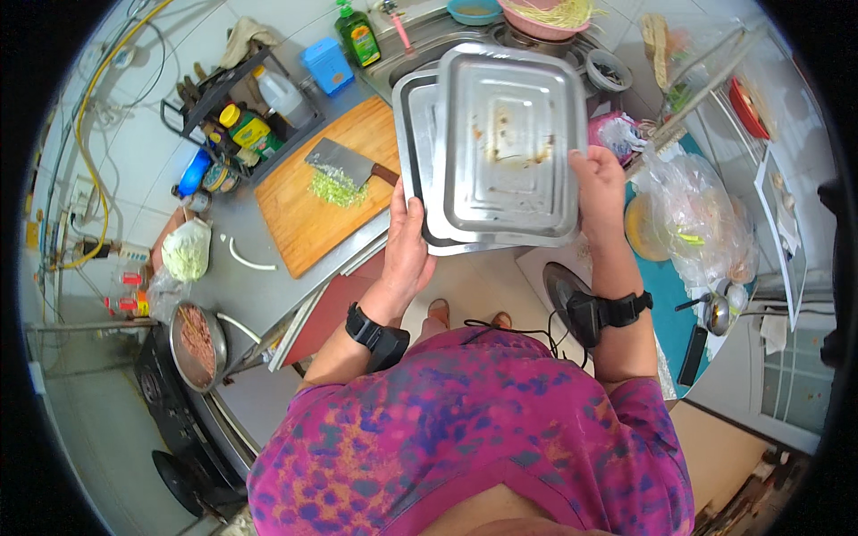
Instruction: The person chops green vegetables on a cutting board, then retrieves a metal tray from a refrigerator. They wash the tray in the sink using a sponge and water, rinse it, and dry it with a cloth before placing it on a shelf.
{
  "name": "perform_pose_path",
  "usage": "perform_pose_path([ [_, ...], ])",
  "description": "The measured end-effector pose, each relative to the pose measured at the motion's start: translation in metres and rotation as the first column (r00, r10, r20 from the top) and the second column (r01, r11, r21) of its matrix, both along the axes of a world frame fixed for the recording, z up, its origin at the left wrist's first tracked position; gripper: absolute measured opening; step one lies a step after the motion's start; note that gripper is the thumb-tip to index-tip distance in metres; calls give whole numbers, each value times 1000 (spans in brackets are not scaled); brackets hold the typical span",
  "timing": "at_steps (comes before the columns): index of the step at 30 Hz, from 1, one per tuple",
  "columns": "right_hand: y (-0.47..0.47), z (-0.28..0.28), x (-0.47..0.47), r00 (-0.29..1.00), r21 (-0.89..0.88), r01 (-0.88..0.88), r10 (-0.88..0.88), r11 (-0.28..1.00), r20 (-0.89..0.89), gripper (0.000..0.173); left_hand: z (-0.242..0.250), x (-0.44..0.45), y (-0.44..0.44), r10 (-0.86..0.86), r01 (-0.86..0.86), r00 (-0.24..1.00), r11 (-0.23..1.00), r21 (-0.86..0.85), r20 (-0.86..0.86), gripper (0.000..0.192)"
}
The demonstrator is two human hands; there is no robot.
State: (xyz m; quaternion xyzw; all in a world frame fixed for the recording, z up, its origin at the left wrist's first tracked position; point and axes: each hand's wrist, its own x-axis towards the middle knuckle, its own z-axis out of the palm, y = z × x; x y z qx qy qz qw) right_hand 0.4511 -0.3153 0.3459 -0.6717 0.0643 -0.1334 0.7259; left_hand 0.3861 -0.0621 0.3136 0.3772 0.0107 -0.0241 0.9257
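Two rectangular stainless steel trays overlap in front of me, at the sink's near edge. My right hand (596,179) grips the right rim of the upper tray (513,100), whose surface bears brown stains. The lower tray (417,107) sticks out to the left beneath it, and my left hand (407,244) holds its left rim. Just left of that hand lies a cleaver (342,163) with a wooden handle, flat on a wooden cutting board (295,231). Chopped pale green vegetable (335,189) is heaped against its blade. The upper tray hides most of the lower one.
Left are a cabbage (186,249), a steel bowl of minced meat (198,345), a stove (177,409) and a bottle rack (251,164). Behind is the sink (429,45) with a pink basin (544,23). A plastic bag (697,208) and phone (692,355) lie right.
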Motion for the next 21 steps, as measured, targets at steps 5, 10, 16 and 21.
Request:
perform_pose_path([
  [5, -38, 6, -2, 984, 136, 171, -164, 976, -66, 16, -9, -8, 16, 133, -132, 990, 991, 16, -57, 51],
  [10, -83, -4, -7, 981, 128, 192, -190, 973, -31, 12, -9, -21, 41, 242, -243, 970, 970, -18, -26, 51],
  [16, -88, -26, -2, 986, 142, 165, -159, 976, -52, 11, -15, -38, 68, 374, -376, 925, 926, 25, 69, 45],
  [21, -64, -43, 20, 997, 133, 65, -59, 989, -46, 11, -22, -57, 103, 536, -540, 840, 841, 31, 82, 42],
])
